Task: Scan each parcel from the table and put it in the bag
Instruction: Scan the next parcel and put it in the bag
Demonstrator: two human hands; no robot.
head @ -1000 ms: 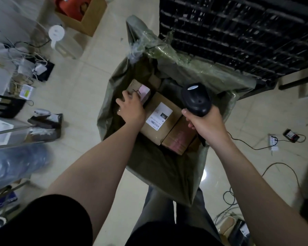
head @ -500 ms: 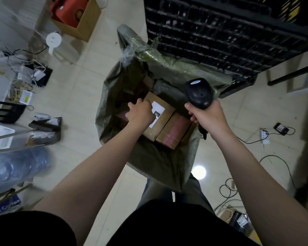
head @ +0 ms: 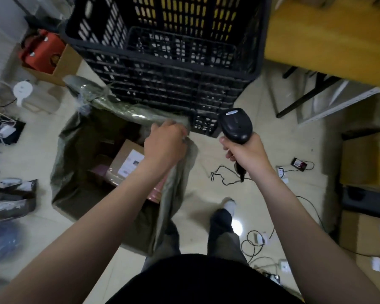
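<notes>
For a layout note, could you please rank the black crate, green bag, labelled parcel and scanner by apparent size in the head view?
1. black crate
2. green bag
3. labelled parcel and scanner look alike: the left arm hides part of the parcel and the scanner is nearer the camera, so unranked.

The bag (head: 75, 189) is looking like thin woven plastic cloth, olive, with a faint sheen along its rolled rim, and it is creasing softly where the left hand (head: 165, 141) is gripping it. Inside, a parcel (head: 123, 156) is showing matt brown cardboard with a smooth white paper label (head: 131, 163), and a pink parcel (head: 154, 192) is catching light like glossy film. The scanner (head: 236, 125) in the right hand (head: 246, 154) is showing smooth black plastic with a dull shine. The crate (head: 162, 84) is looking like hard black plastic lattice. The floor (head: 206, 154) is gleaming, glossy tile reflecting a bright spot, and the table top (head: 327, 40) is looking like smooth yellowish wood.
</notes>
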